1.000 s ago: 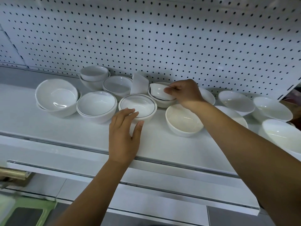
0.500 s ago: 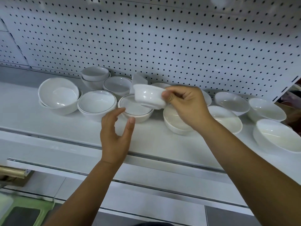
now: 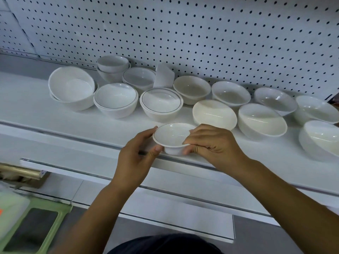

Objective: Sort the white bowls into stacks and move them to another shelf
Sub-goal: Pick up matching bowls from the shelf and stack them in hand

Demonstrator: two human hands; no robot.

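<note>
A small white bowl [image 3: 171,136] with a thin rim line is held upright over the front edge of the white shelf [image 3: 36,114]. My left hand [image 3: 136,156] grips its left rim with thumb and fingers. My right hand [image 3: 211,143] pinches its right rim. Behind it stand two dark-rimmed bowls [image 3: 116,99] [image 3: 161,103], a large tilted bowl [image 3: 72,88] at the left, a small stack [image 3: 112,66] at the back, and several plain white bowls [image 3: 214,114] running to the right.
A white pegboard wall [image 3: 201,33] backs the shelf. A small white card [image 3: 164,76] leans against it behind the bowls. Below the shelf run a price rail [image 3: 128,180], a brass-coloured bar [image 3: 20,172] and a green stool [image 3: 36,230] at lower left.
My right hand lifted the small bowl off another bowl at the back and carried it forward to the shelf's front edge. My left hand rose and took hold of its left rim.
</note>
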